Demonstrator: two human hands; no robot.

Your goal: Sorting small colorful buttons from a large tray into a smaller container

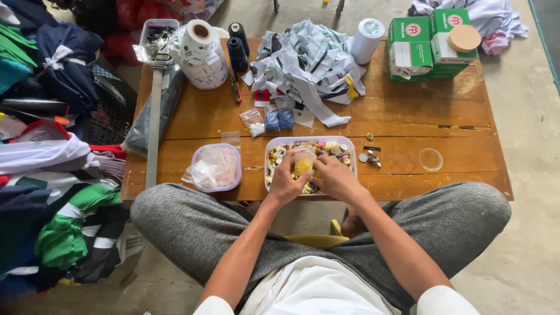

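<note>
Clear plastic bag | both hands pinch | tray of round buttons

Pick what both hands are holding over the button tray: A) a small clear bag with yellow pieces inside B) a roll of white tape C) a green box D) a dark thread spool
A: the left hand and right hand pinch a small clear bag with yellow contents above the button tray.
</note>
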